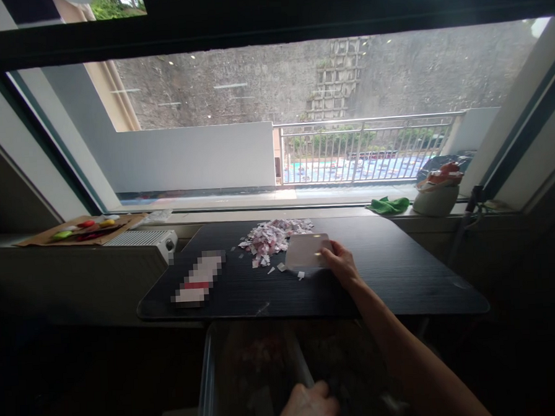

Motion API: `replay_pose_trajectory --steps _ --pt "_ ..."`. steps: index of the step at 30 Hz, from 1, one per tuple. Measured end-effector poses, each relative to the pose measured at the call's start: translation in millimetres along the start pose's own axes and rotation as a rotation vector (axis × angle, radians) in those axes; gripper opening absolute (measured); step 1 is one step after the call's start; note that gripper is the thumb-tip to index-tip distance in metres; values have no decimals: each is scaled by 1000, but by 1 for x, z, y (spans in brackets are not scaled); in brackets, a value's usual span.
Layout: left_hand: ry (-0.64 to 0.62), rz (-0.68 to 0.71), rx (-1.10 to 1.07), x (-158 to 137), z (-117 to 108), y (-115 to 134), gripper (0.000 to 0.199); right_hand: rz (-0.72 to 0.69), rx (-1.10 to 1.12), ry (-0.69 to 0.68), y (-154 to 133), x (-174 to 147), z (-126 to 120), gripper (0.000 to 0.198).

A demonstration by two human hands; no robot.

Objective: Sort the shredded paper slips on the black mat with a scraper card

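Observation:
My right hand (340, 262) pinches the right edge of a translucent, whitish flat plastic piece (303, 251) with rounded corners. That piece is over the black table (379, 289), at the right side of a heap of torn paper scraps (270, 238). A few loose scraps (301, 275) lie on the near side of the heap. At the bottom of the view, my left hand (309, 406) is closed on the rim of a clear plastic bin (206, 376) below the table's front edge. Paper pieces show dimly inside the bin.
A pixelated flat item (200, 278) lies on the table's left. Beyond it are a white heater (146, 241) and cardboard (46, 232) with colourful pieces. A green cloth (389, 206) and a pale pot (437, 198) rest on the window sill at right.

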State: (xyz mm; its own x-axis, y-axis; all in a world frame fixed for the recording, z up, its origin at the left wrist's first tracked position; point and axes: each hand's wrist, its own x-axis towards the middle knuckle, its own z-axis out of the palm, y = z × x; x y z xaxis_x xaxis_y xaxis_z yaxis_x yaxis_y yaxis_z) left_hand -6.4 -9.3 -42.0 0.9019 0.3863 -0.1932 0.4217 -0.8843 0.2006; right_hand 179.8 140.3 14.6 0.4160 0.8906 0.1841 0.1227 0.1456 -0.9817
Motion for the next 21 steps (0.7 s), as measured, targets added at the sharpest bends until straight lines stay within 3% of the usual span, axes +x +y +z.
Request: replay_pose_trajectory --steps 10,16,21 --pt "7 47 42 -3 -9 3 20 -23 -8 -26 2 -3 0 39" --pt "40 36 23 -1 -2 0 18 -50 38 -44 -2 -7 0 36" --pt "-41 2 46 3 -2 0 16 -94 134 -176 -6 -5 17 40"
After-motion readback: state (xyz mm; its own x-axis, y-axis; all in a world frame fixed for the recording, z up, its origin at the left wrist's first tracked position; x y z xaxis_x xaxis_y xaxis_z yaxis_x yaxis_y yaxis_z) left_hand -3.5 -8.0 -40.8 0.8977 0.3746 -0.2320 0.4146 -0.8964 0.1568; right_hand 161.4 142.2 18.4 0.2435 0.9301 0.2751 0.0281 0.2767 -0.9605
